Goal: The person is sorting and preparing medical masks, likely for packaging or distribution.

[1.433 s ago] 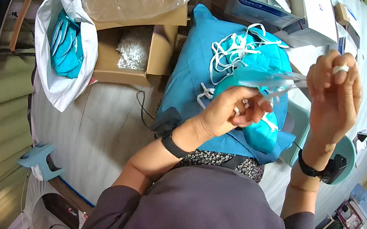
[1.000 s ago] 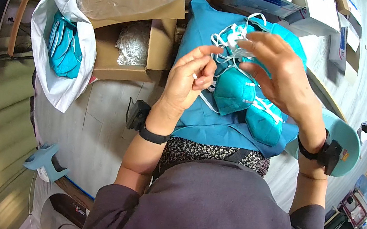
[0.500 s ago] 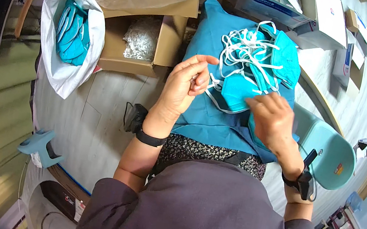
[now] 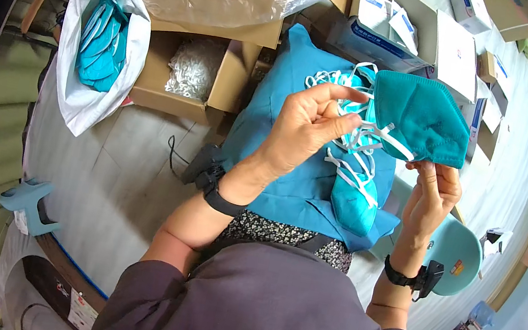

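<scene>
From my end of the feed, I see the right hand [image 4: 434, 195] above the right side of the blue cloth [image 4: 296, 61], thumb and fingers pinching the lower edge of a teal mask [image 4: 418, 114]. I read that grip as the steady one. The mask stands out beyond the fingertips, over the far right of the cloth, its broad face toward me and its long axis slanting from upper left down to lower right. The left hand [image 4: 306, 126] is over the middle of the cloth, index finger and thumb reaching toward the mask's left edge; I cannot tell whether a strap lies between them. So the mask is to the left hand's right, and the right hand is the nearer one. White straps [image 4: 398, 145] hang on the side facing the left hand, which to me is the relation that counts.

Below, a loose mask [image 4: 352, 205] rests near the cloth's near edge. Left of the cloth is a cardboard box [image 4: 235, 79], and farther left a white bag [image 4: 80, 108] holding teal masks [image 4: 102, 51].
</scene>
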`<state>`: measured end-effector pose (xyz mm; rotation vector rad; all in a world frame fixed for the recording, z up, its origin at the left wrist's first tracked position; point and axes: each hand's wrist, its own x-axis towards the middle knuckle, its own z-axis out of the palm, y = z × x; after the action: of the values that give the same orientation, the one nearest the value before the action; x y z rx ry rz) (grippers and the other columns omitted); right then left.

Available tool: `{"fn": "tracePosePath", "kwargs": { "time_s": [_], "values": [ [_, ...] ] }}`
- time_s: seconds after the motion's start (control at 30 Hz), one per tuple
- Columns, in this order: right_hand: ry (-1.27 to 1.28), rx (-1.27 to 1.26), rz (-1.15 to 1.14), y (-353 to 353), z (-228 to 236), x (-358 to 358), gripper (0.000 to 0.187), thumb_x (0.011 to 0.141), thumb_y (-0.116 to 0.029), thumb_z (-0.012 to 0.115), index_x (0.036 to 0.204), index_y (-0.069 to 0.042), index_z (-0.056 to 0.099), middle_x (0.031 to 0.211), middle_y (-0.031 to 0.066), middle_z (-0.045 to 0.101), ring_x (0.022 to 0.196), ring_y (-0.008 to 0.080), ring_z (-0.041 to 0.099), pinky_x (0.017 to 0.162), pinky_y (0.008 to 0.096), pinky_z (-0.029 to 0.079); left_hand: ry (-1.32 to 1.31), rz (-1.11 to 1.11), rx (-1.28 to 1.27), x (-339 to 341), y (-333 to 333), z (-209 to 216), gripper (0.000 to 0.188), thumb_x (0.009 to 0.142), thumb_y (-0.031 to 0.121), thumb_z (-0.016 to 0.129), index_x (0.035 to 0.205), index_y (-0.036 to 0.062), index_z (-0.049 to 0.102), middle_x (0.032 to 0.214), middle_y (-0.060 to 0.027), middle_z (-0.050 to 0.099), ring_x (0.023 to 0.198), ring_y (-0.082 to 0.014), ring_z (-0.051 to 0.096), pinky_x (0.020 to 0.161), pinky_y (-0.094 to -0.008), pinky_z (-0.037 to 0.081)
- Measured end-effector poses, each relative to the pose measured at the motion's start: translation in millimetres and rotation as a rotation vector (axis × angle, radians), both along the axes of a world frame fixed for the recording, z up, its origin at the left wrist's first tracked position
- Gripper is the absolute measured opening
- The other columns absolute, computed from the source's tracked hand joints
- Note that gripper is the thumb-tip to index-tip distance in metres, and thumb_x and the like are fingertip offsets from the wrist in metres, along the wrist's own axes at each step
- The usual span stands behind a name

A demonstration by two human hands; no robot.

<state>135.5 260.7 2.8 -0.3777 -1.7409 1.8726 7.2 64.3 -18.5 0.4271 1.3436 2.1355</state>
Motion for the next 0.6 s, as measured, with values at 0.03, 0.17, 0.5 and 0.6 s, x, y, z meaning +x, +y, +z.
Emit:
{"fn": "tracePosePath", "kwargs": {
  "time_s": [0.03, 0.17, 0.5, 0.6],
  "values": [
    [0.023, 0.029, -0.017, -0.5, 0.1, -1.8, 0.015, 0.092, -0.001, 0.064, 0.106, 0.005, 0.066, 0.092, 0.0121, 0.070, 0.079, 0.0182, 0.066, 0.073, 0.0314, 0.052, 0.042, 0.015, 0.012, -0.1, 4.7, 3.7, 0.025, 0.091, 0.008, 0.069, 0.114, 0.0007, 0.064, 0.065, 0.0117, 0.043, 0.057, 0.0024, 0.034, 0.049, -0.0182, 0.025],
    [0.095, 0.139, -0.117, -4.1, -3.3, -4.0, 0.016, 0.092, 0.000, 0.064, 0.107, 0.006, 0.066, 0.094, 0.0127, 0.071, 0.081, 0.0187, 0.067, 0.075, 0.0317, 0.053, 0.089, -0.016, -0.046, 3.7, 15.7, 0.6, 0.019, 0.089, 0.007, 0.072, 0.106, -0.0008, 0.067, 0.073, 0.0064, 0.057, 0.063, 0.0005, 0.045, 0.054, -0.0179, 0.034],
    [0.119, 0.155, -0.195, -15.2, -2.2, -11.2, 0.019, 0.089, 0.007, 0.064, 0.108, 0.007, 0.066, 0.096, 0.0100, 0.071, 0.086, 0.0136, 0.067, 0.080, 0.0270, 0.054, 0.238, 0.036, -0.110, 7.4, 24.1, 6.1, 0.023, 0.086, 0.019, 0.078, 0.082, -0.0011, 0.068, 0.058, 0.0073, 0.044, 0.055, -0.0011, 0.034, 0.047, -0.0226, 0.028],
    [0.064, 0.163, -0.174, -15.1, 0.5, -15.2, 0.019, 0.088, 0.009, 0.063, 0.107, 0.006, 0.066, 0.095, 0.0083, 0.070, 0.085, 0.0122, 0.066, 0.078, 0.0259, 0.053, 0.234, 0.066, -0.096, 8.1, 28.6, 5.0, 0.020, 0.084, 0.016, 0.080, 0.082, 0.0005, 0.068, 0.059, 0.0080, 0.046, 0.055, -0.0013, 0.035, 0.047, -0.0229, 0.029]
  ]
}}
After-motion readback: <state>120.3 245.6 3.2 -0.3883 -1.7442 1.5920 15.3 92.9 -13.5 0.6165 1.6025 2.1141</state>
